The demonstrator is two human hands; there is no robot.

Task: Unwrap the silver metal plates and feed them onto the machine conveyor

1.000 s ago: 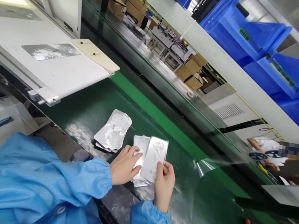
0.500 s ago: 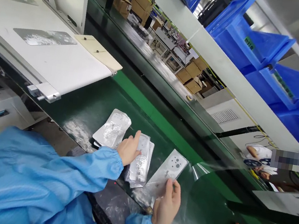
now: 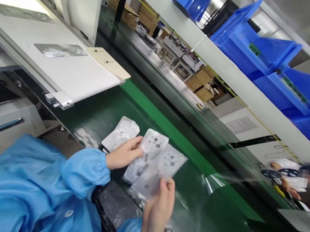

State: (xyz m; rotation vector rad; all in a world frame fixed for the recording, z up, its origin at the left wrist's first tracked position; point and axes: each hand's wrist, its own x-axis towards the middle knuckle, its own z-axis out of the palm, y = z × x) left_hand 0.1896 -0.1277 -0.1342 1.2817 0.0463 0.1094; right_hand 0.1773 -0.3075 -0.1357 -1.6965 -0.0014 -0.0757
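Observation:
My left hand [image 3: 125, 153] has thumb and fingers closed on the left edge of a thin phone-back-shaped sheet [image 3: 154, 141] with round camera holes, tilted over the middle stack. My right hand [image 3: 161, 206] pinches the lower right edge of a similar translucent sheet [image 3: 171, 162], which overlaps the first one. Beneath the two sheets, the middle stack is mostly hidden. To the left, beside my left hand, lies another stack of phone-back sheets [image 3: 122, 132] on the green conveyor belt [image 3: 96, 110].
A white conveyor [image 3: 64, 73] at upper left carries single grey sheets [image 3: 60, 50]. Blue bins [image 3: 249, 48] stand along the shelf above. Curled clear film [image 3: 213, 181] lies on the right, and another person [image 3: 287, 177] is at far right.
My right hand has brought its sheet leftward, over the middle stack. My left hand has gone from resting on that stack to gripping a sheet's edge. The camera view has shifted slightly.

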